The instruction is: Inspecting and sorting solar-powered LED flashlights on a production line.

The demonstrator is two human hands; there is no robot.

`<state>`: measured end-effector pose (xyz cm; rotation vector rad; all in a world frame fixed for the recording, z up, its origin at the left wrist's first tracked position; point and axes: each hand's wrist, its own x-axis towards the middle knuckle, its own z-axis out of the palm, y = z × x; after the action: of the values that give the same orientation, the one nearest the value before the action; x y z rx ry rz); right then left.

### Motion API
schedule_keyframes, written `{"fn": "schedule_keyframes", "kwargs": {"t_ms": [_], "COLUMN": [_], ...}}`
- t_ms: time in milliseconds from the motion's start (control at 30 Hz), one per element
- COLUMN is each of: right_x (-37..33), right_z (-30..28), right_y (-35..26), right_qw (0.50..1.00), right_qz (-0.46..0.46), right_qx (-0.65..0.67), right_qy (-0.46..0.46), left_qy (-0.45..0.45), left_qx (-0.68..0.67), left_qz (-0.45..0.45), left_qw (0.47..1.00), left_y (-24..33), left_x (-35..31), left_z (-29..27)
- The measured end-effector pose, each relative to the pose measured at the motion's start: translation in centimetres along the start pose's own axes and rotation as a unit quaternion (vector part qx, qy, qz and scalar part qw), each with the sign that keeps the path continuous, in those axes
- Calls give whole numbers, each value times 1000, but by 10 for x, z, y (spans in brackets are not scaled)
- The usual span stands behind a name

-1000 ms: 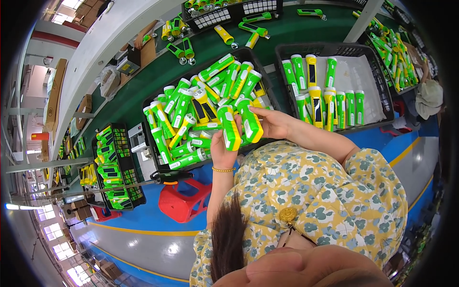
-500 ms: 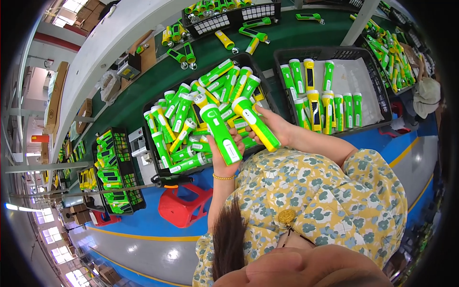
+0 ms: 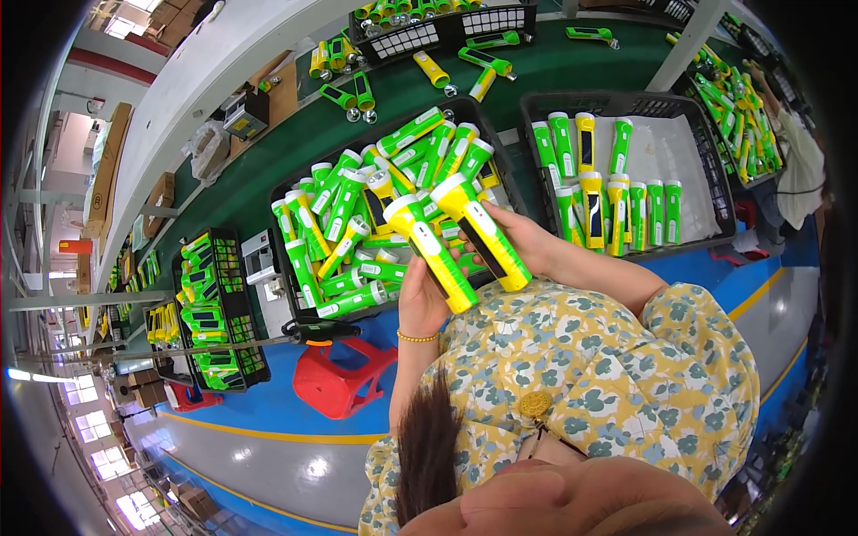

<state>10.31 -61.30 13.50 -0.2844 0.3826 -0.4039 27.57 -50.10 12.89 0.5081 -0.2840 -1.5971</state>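
L torch (image 3: 438, 261) is showing yel + grn w/ wht rim; R torch (image 3: 485, 234) yel w/ blk panel, wht rim. Garment (image 3: 608, 375) is sporting wht + blue-grn flowers on yel. Stool (image 3: 326, 380) is showing red, R crate (image 3: 657, 104) blk, benchtop (image 3: 572, 67) dk grn, floor (image 3: 308, 466) blue/gry w/ yel stripes.

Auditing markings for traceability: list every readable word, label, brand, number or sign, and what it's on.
None readable.
Left-hand flashlight: small dark marks on white panel, too small to read.
Right-hand flashlight: no legible text.
Piled flashlights: too small.
Long carton, far left: mark too small.
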Motion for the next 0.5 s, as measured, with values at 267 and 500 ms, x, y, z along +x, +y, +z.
{"fn": "schedule_keyframes", "kwargs": {"t_ms": [267,500], "right_x": [-7,-13], "right_z": [6,17], "right_y": [-5,-8], "right_qw": [996,994], "right_qz": [-28,-40], "right_qx": [-55,-40], "right_qy": [67,90], "left_qy": [6,41], "left_qx": [141,131], "left_qz": [50,44], "left_qw": [989,990], "left_y": [11,8], "left_x": [1,2], "left_z": [31,29]}}
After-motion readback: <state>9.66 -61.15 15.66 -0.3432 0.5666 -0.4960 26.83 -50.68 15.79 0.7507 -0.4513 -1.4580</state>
